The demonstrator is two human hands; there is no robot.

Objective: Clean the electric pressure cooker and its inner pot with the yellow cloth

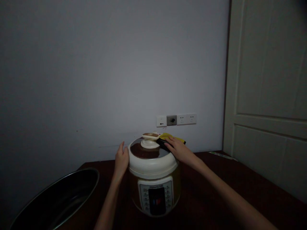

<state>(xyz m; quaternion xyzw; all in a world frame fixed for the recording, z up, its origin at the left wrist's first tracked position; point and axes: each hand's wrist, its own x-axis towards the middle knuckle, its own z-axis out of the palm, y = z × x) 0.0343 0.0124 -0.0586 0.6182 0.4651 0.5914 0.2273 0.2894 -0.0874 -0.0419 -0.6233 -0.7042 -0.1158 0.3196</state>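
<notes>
A white electric pressure cooker (153,169) with a brown lid top and a front control panel stands in the middle of the dark table. My left hand (121,161) lies against the left side of its lid, fingers stretched and the thumb up. On the right of the lid, my right hand (178,149) grips a soft-looking black and yellow cloth (171,137) and presses it on the lid beside the knob handle (150,140). The dim light hides the exact kind of cloth.
A large dark pot (72,191) with a shiny rim stands at the lower left. Wall sockets (176,119) sit behind the cooker. A thin patterned strip (223,155) lies at the table's back right, near a pale panelled door (268,95).
</notes>
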